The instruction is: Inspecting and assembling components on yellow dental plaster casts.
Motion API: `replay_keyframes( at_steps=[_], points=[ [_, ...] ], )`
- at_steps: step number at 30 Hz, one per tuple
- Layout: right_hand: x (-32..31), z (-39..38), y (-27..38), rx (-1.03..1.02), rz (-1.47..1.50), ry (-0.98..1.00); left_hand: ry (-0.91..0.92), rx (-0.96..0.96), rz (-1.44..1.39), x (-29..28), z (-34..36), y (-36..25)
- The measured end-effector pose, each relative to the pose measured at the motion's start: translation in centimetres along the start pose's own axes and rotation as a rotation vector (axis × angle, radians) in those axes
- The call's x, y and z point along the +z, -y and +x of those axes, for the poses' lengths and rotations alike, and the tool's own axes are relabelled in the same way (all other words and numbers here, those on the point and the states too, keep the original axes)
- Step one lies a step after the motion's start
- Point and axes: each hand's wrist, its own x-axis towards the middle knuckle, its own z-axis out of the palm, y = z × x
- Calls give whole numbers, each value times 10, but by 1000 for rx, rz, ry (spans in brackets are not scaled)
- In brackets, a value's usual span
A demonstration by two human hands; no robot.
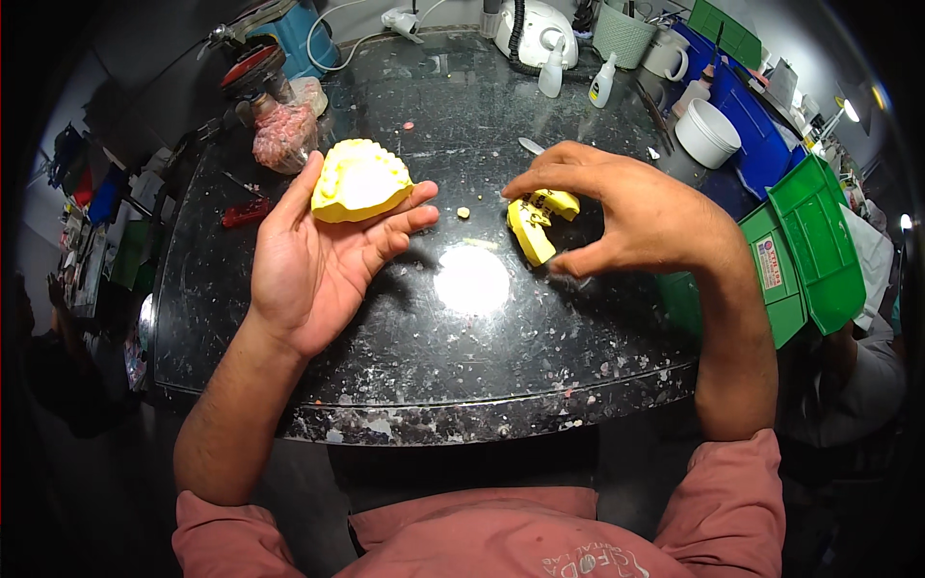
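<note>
A yellow dental cast (362, 183) with a row of teeth along its upper edge rests in my left hand (310, 258). That hand is palm up, its thumb against the cast's left side and its fingers beneath. Right of centre, a smaller, curved yellow dental cast piece (528, 231) with dark handwriting appears to lie on the table. Arched over it is my right hand (631, 207), fingers and thumb spread around its two ends; whether the tips touch it I cannot tell. A small yellow crumb (463, 213) lies between the hands.
On the dark, stained table (405, 328) stand a pink lumpy mass (284, 135) at left and squeeze bottles (602, 82) at the back. A white tub (708, 133) and green bins (814, 246) line the right side. A red-handled tool (246, 212) lies beyond my left wrist.
</note>
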Motion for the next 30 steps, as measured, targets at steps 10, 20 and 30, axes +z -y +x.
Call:
replay_keyframes(
  at_steps=[10,20,30],
  points=[
    [22,3,34,136,16,-519,40,233,378,16,-6,11],
    [50,19,48,-555,384,-771,217,504,738,29,-19,27],
    [51,20,46,-551,353,-740,227,495,740,29,-20,28]
  ],
)
